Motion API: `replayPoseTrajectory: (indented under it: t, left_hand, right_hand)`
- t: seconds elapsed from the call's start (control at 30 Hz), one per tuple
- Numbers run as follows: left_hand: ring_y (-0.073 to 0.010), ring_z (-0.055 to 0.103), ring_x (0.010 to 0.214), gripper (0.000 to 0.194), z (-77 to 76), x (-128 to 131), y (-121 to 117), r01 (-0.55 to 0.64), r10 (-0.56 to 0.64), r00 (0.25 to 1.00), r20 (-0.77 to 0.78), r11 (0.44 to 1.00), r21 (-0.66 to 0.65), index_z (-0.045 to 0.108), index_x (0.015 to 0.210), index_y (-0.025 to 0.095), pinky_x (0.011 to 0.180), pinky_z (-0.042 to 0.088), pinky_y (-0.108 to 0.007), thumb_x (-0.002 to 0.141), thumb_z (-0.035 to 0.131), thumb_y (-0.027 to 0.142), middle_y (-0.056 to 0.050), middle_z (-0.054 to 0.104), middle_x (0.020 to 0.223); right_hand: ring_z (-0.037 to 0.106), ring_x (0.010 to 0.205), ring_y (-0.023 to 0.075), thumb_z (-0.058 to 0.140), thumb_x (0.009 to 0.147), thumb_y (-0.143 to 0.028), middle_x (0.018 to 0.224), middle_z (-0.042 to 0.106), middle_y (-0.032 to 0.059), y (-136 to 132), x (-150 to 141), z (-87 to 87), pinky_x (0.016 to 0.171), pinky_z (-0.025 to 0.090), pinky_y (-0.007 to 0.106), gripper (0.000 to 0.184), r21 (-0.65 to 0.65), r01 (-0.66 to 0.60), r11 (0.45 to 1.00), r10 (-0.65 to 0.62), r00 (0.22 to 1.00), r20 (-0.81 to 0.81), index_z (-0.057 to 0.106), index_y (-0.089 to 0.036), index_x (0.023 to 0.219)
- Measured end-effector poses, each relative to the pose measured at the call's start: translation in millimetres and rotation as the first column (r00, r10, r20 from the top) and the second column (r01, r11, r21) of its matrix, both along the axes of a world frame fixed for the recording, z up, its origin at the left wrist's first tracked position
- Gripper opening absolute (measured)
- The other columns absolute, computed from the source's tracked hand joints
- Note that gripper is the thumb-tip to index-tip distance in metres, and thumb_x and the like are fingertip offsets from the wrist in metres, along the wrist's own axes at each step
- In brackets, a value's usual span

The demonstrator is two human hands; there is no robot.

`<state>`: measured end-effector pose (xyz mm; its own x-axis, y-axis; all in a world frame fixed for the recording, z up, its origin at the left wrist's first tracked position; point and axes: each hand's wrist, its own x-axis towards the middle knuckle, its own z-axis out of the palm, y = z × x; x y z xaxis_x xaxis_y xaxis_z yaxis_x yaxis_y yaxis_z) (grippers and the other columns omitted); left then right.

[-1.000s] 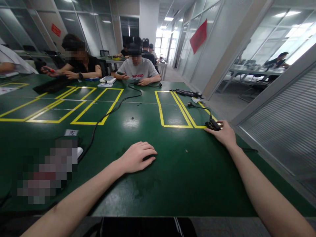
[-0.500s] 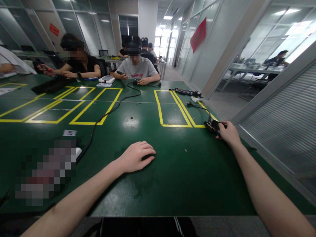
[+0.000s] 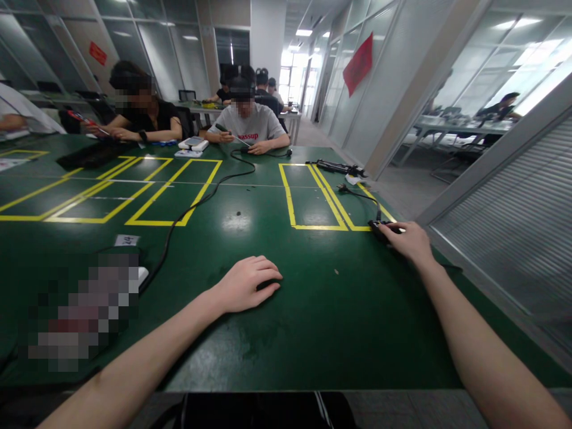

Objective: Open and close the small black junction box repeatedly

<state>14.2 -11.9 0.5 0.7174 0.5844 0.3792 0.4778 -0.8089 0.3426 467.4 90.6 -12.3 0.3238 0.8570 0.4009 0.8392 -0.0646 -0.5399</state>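
My left hand (image 3: pixel 250 283) rests palm down on the green table (image 3: pixel 313 333), holding nothing. Its fingers are loosely curved and the thumb stands apart from them. Off to the right, my right hand (image 3: pixel 410 241) grips a black object with a cord (image 3: pixel 378 230) at the table's right side. My fingers and palm cover much of that object, so I cannot make out its exact kind. From its far end a short black cord runs to a plug (image 3: pixel 342 188) lying on the table.
Yellow tape rectangles (image 3: pixel 292 205) mark the table. A folded black tripod-like item (image 3: pixel 333 166) lies at the far right. A long black cable (image 3: pixel 179 220) crosses the left half, near a blurred-out object (image 3: pixel 89 310). Two people work across the table, one holding a screwdriver-like tool (image 3: pixel 221 127).
My right hand has lowered and flattened over the black corded object, which now sits lower against the table. My left hand has not moved. The person at far left raises a red tool.
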Motion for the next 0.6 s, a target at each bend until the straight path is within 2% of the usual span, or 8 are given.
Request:
replayPoseTrajectory:
  t: [0.1,0.23,0.37,0.5,0.6]
  left_hand:
    - [-0.0205,0.07,0.1,0.02,-0.5,0,0,0.006,-0.006,1.0,-0.001,1.0,0.001,0.072,0.107,0.019,0.09,0.055,-0.036,0.102,0.055,0.028,-0.007,0.076,0.109]
    - [-0.0203,0.069,0.099,0.019,-1.1,0,1,0.006,-0.006,1.0,-0.006,1.0,0.002,0.072,0.107,0.019,0.089,0.054,-0.035,0.102,0.056,0.027,-0.006,0.075,0.108]
    - [-0.0201,0.069,0.099,0.019,-0.8,0,0,0.006,-0.006,1.0,-0.004,1.0,-0.007,0.072,0.106,0.019,0.089,0.054,-0.035,0.102,0.056,0.027,-0.006,0.076,0.108]
    - [-0.02,0.069,0.099,0.019,-0.6,0,1,0.01,-0.01,1.0,0.003,1.0,-0.008,0.072,0.104,0.02,0.089,0.054,-0.034,0.102,0.056,0.028,-0.006,0.076,0.108]
    - [-0.0197,0.069,0.098,0.018,-0.8,0,1,0.013,-0.013,1.0,0.006,1.0,-0.006,0.073,0.104,0.019,0.089,0.054,-0.034,0.102,0.056,0.027,-0.006,0.076,0.107]
  right_hand:
    - [0.064,0.079,0.0307,0.069,0.076,-0.061,0.083,0.069,0.0135,-4,-8,8.5,0.07,0.051,0.043,0.042,-0.063,0.066,0.996,-0.064,0.997,0.045,0.075,-0.019,0.078]
    - [0.065,0.074,0.0304,0.068,0.074,-0.065,0.078,0.071,0.0128,-6,-12,15.3,0.062,0.048,0.039,0.05,-0.148,0.045,0.988,-0.038,0.998,0.048,0.078,-0.017,0.085]
    - [0.069,0.075,0.0334,0.07,0.07,-0.065,0.078,0.074,0.014,-3,-10,13.7,0.059,0.048,0.038,0.055,-0.223,0.033,0.974,-0.008,0.994,0.113,0.081,-0.015,0.092]
    - [0.072,0.083,0.0368,0.072,0.07,-0.06,0.089,0.078,0.0162,-1,-8,10.8,0.062,0.049,0.039,0.055,-0.261,0.076,0.962,-0.025,0.981,0.194,0.082,-0.015,0.1]
    - [0.072,0.086,0.0377,0.073,0.07,-0.06,0.092,0.079,0.0166,-2,-9,10.5,0.063,0.051,0.039,0.054,-0.265,0.08,0.961,-0.03,0.982,0.189,0.083,-0.016,0.1]
